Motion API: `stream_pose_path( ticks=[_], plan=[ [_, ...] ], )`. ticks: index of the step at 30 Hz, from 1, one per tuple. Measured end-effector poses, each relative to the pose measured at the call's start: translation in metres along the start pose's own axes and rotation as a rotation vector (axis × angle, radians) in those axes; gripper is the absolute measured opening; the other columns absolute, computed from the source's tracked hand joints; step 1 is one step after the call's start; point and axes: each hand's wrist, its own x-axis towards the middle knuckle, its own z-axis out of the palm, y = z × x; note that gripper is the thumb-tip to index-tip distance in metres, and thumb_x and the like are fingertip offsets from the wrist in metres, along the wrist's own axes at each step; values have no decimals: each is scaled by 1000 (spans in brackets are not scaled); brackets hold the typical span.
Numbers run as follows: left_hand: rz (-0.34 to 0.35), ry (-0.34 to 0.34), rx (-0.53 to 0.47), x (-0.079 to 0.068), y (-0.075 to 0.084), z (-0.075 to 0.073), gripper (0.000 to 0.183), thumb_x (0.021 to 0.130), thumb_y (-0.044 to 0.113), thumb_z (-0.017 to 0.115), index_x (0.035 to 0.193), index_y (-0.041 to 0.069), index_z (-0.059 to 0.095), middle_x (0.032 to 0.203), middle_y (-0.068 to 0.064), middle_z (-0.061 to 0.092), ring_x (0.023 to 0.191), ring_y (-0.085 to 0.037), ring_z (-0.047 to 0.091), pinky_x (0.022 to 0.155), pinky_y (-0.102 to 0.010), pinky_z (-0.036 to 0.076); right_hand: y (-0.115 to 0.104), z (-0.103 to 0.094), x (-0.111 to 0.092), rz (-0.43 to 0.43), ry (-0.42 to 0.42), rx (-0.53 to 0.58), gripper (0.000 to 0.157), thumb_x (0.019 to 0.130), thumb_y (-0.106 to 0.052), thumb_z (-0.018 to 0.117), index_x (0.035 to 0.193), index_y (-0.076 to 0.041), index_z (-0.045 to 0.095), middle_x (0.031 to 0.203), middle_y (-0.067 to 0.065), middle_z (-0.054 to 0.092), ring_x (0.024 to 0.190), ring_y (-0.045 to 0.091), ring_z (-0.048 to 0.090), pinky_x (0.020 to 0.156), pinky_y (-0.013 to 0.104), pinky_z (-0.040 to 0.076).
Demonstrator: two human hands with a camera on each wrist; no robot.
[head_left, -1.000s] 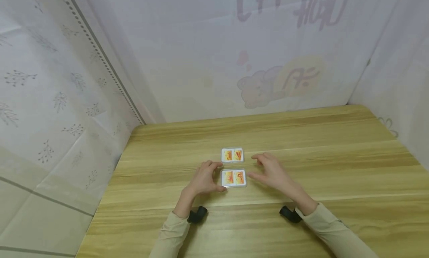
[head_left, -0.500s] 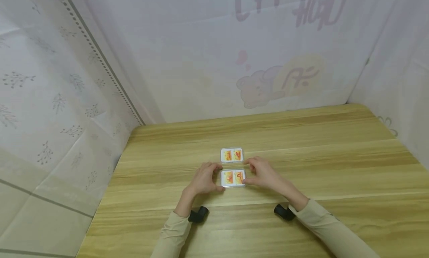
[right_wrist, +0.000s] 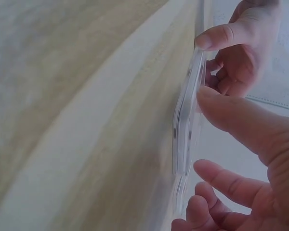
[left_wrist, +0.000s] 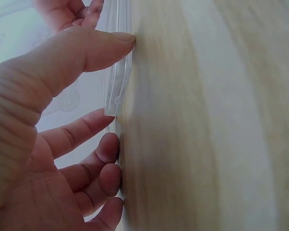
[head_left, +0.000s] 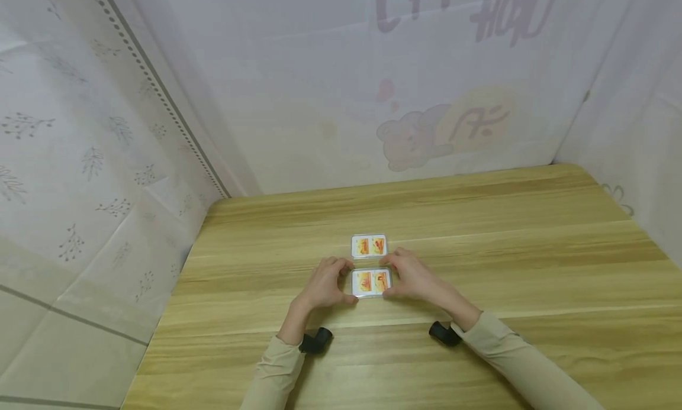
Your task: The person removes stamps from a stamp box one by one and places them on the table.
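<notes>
Two clear plastic cases, each showing two orange-yellow stamp-like pictures on white, lie flat on the table in the head view. The near case (head_left: 371, 283) has a hand at each end; the far case (head_left: 369, 245) lies just beyond it. My left hand (head_left: 324, 284) holds the near case's left end, thumb at the near corner and index finger at the far one. My right hand (head_left: 415, 277) spans its right end the same way. In the right wrist view, the right thumb (right_wrist: 226, 108) touches the case's edge (right_wrist: 183, 130), with the index fingertip close to its far corner.
The wood-grain table (head_left: 479, 232) stretches out on all sides of the cases. Behind it hangs a pale printed cloth (head_left: 298, 102), and a leaf-patterned cloth (head_left: 101, 161) hangs at the left. A black wrist mount (head_left: 317, 341) sits below the left wrist, another (head_left: 444, 334) below the right.
My right hand has moved left, from apart to the right end of the near case, its thumb and fingers closing about that end. The left hand and both cases have stayed almost in place.
</notes>
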Motion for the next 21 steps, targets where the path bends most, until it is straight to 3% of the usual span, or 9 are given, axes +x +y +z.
stream_pose_path(
  ticks=[13,21],
  plan=[
    [-13,-2,-1,1,1,1,57,59,19,87,108,5,59,96,-5,54,95,-22,44,79,-38,36,-4,3,3,-84,-16,-97,56,59,-16,88,106,1,62,100,7,53,89,18,45,76,33,42],
    [-29,-7,2,1,2,0,57,60,19,87,107,6,59,97,-5,54,95,-22,44,79,-38,36,-5,3,6,-103,-30,-153,53,60,-17,86,103,2,62,95,5,54,86,17,47,74,30,43]
  ],
)
